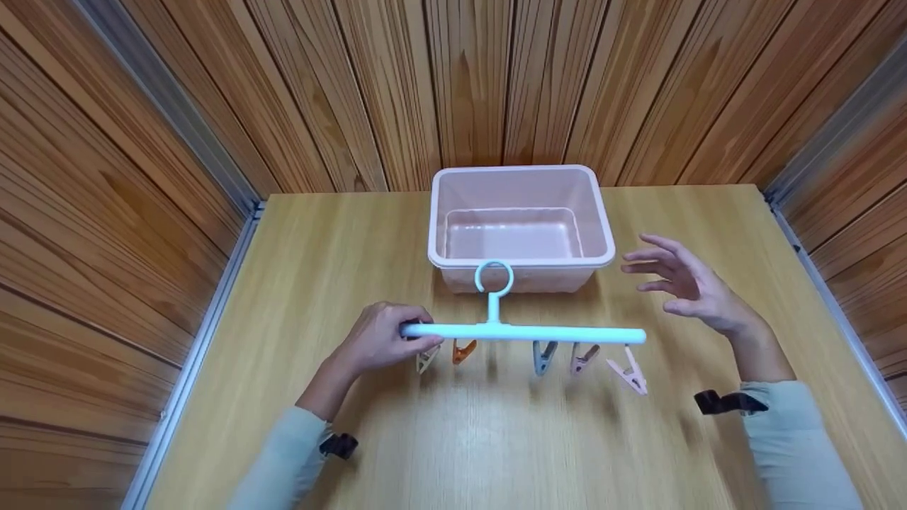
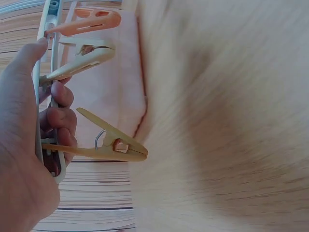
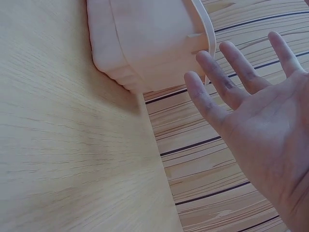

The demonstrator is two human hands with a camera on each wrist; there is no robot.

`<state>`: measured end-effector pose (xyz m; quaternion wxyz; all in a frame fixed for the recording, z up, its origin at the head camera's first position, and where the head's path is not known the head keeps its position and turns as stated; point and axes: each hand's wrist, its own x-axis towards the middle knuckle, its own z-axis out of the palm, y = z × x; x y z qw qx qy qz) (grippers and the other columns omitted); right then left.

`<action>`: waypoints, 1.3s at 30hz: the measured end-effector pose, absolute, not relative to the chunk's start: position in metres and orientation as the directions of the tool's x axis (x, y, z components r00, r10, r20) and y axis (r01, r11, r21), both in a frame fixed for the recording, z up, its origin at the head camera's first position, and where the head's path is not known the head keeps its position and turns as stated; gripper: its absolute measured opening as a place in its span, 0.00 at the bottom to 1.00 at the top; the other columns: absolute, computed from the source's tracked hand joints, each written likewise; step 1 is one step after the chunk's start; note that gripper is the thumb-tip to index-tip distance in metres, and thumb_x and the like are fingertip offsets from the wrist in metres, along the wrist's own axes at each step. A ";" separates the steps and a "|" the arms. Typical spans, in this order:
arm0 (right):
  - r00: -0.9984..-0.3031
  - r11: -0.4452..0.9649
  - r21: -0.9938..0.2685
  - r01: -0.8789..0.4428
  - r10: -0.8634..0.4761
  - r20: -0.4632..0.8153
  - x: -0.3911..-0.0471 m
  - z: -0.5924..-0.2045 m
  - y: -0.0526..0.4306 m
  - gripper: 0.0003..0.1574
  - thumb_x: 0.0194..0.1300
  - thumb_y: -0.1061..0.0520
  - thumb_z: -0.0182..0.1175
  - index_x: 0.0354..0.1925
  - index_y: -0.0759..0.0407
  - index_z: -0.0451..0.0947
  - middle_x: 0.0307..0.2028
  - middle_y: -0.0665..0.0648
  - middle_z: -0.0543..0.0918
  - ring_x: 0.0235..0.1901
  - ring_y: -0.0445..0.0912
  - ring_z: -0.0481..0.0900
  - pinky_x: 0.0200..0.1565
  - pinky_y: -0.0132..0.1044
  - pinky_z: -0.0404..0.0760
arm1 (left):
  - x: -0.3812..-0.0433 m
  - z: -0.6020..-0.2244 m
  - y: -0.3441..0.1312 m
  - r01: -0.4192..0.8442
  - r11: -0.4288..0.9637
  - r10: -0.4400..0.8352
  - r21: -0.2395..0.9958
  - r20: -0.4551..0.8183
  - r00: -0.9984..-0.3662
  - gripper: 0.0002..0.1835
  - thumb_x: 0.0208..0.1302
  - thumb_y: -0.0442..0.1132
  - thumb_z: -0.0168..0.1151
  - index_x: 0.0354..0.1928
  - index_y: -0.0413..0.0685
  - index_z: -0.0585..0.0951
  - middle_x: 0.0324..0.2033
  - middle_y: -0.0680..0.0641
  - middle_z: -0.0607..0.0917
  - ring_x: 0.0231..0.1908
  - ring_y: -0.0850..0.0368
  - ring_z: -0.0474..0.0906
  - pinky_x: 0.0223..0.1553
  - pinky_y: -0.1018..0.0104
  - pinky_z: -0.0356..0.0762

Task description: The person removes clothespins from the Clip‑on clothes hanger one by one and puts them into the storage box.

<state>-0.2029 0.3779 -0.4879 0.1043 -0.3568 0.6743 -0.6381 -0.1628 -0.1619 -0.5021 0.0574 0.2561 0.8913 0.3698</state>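
My left hand (image 1: pixel 388 338) grips the left end of a light blue clip hanger (image 1: pixel 538 332), its hook pointing toward the back. Several clothespins dangle below the bar: an orange one (image 1: pixel 464 351), a blue-grey one (image 1: pixel 544 358), a mauve one (image 1: pixel 584 358) and a pale pink one (image 1: pixel 630 372) at the right end. In the left wrist view, a cream clothespin (image 2: pixel 87 60) and a yellow clothespin (image 2: pixel 116 142) hang close to my fingers. My right hand (image 1: pixel 691 287) is raised with fingers spread, holding nothing, to the right of a pink bin.
The pink plastic bin (image 1: pixel 521 278) stands at the back of the wooden table (image 1: pixel 312 248), behind the hanger; nothing shows inside it. Wood-patterned walls (image 1: pixel 468 85) enclose the back and both sides, with metal rails (image 1: pixel 205 319) along the table's side edges.
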 end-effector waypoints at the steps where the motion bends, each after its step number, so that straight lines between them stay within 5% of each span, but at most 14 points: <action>1: -0.724 -0.069 -0.935 -0.347 -0.614 0.314 -0.203 -0.488 0.378 0.57 0.72 0.68 0.64 0.90 0.63 0.48 0.80 0.60 0.76 0.78 0.48 0.79 0.71 0.36 0.84 | -0.163 -0.500 -0.162 0.415 0.590 0.501 0.692 0.088 -0.861 0.15 0.73 0.57 0.77 0.46 0.54 0.93 0.31 0.53 0.91 0.30 0.63 0.78 0.36 0.71 0.75; 22: -0.691 -0.286 -0.833 -0.473 -0.467 0.552 -0.195 -0.489 0.345 0.58 0.70 0.67 0.69 0.88 0.69 0.51 0.79 0.69 0.76 0.78 0.56 0.81 0.73 0.41 0.84 | -0.165 -0.491 -0.165 0.434 0.565 0.425 0.702 0.204 -0.882 0.11 0.73 0.49 0.78 0.48 0.54 0.90 0.30 0.52 0.87 0.31 0.61 0.76 0.36 0.69 0.73; 30: -0.736 -0.233 -0.809 -0.540 -0.335 0.588 -0.189 -0.484 0.336 0.57 0.67 0.66 0.75 0.86 0.68 0.58 0.75 0.66 0.81 0.74 0.53 0.84 0.69 0.37 0.85 | -0.168 -0.490 -0.163 0.401 0.548 0.379 0.734 0.209 -0.902 0.11 0.73 0.48 0.78 0.49 0.52 0.90 0.32 0.50 0.87 0.35 0.43 0.83 0.39 0.68 0.73; 39: -0.740 -0.182 -0.768 -0.614 -0.203 0.641 -0.182 -0.478 0.316 0.57 0.64 0.62 0.80 0.83 0.68 0.63 0.71 0.64 0.85 0.69 0.52 0.88 0.64 0.34 0.88 | -0.170 -0.491 -0.163 0.396 0.559 0.345 0.728 0.231 -0.910 0.11 0.74 0.48 0.78 0.49 0.53 0.91 0.34 0.51 0.89 0.34 0.57 0.80 0.40 0.67 0.76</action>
